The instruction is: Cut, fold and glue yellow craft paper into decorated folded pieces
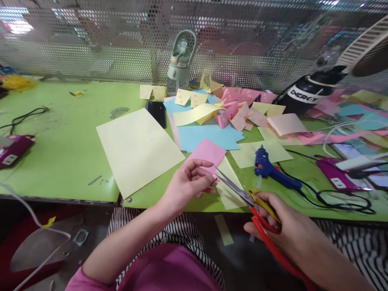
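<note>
- left hand: fingers curled, thumb drawn close to the fingertips, narrow gap; a bit of pink shows at the tips, can't tell if it's actually gripped
- right hand: wrapped round the handles of the scissors, yellow grip above, red below; blades look only slightly parted, tips right at the left fingertips
- pink paper: at the near table edge, just beyond and partly behind the left hand; pale yellow piece lies under the blades
- doing it well, my read: get a firm pinch well back from the cut line; feed paper into the blades, not fingers (tips are too near skin for my taste); cut deep in the throat, short strokes, turn the paper rather than the wrist
- surface: green table; large cream sheet left of the hands, blue sheets behind, folded cut pieces heaped further back; glue gun right, cable looping near the right hand, worth giving clearance
- room: perforated metal panel along the back, bottle before it, fan upper right; paper strip below the table edge
</note>
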Demonstrator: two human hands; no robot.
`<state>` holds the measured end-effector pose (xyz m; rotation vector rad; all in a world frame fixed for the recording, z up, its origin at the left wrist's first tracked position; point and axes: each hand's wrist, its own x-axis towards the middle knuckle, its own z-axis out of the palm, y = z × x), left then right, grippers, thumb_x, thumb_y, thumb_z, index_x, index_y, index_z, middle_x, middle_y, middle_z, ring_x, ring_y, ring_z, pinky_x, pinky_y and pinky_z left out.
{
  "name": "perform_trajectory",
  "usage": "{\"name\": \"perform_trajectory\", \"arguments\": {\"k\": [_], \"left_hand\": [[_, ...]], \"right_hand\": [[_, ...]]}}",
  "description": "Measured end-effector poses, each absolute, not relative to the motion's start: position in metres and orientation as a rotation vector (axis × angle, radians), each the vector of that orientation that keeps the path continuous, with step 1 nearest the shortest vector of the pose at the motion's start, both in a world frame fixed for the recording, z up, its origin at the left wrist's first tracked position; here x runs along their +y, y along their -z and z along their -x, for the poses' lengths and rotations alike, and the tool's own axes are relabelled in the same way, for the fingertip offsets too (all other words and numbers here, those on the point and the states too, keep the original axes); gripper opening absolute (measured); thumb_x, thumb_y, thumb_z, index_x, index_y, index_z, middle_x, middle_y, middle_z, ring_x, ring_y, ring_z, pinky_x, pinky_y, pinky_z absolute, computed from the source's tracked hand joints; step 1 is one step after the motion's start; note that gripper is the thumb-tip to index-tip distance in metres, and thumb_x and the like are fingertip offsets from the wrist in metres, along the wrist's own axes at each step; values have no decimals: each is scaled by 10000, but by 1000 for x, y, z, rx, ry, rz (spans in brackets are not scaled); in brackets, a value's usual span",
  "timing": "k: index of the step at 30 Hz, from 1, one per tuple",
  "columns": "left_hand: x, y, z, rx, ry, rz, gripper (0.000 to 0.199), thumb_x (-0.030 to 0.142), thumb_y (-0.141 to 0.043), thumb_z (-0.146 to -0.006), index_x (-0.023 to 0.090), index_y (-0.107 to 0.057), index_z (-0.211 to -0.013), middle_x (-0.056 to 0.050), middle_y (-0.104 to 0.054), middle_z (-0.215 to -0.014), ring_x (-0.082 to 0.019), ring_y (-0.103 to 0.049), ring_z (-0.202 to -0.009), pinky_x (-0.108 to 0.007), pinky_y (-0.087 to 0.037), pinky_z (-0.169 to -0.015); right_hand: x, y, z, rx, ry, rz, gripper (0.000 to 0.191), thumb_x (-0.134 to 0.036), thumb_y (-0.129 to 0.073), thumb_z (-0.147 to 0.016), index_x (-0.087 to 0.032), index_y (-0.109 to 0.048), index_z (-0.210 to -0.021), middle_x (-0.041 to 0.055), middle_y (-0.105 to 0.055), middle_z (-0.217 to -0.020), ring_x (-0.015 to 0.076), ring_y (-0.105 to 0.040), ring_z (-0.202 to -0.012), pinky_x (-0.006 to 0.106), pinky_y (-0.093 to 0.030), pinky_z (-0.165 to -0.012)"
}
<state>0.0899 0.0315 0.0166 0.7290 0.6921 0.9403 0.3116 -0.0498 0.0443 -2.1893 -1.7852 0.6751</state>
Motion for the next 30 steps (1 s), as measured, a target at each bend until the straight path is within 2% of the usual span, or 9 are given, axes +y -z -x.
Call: {"name": "perform_trajectory", "arguments": {"k": [3,7,16,30], "left_hand": [[30,-17,-91,690,-974,-785,275,80,-681,-728,135,-612,-989,26,-646,-716,-58,-618,-591,-134,-475,-498],[28,-14,-92,696,-1003,-868,299,104,-692,-705,140,-621,-994,20,-655,-743,-49,-598,-588,-144,-501,-537],[26,-12,-93,688,-1012,-945,254,136,-695,-749,137,-629,-994,12,-645,-761,-46,-585,-590,-156,-483,-558],[25,-11,-94,697,-998,-980,236,155,-678,-782,151,-623,-1012,-8,-642,-787,-81,-591,-627,-206,-508,-595]], "right_hand": [[-49,-50,-302,-1842,-581,2208,542,-653,-668,-647,-270,-609,-1026,11,-680,-680,242,-644,-591,335,-472,-540],[-46,-53,-299,-1873,-620,2262,550,-650,-679,-646,-262,-604,-1029,0,-666,-644,239,-635,-570,338,-466,-535],[-43,-50,-304,-1859,-718,2298,565,-638,-703,-639,-258,-595,-1042,-5,-701,-696,229,-662,-612,329,-494,-560],[-42,-50,-304,-1789,-739,2264,486,-608,-751,-581,-286,-617,-920,-25,-683,-606,229,-652,-533,323,-475,-487]]}}
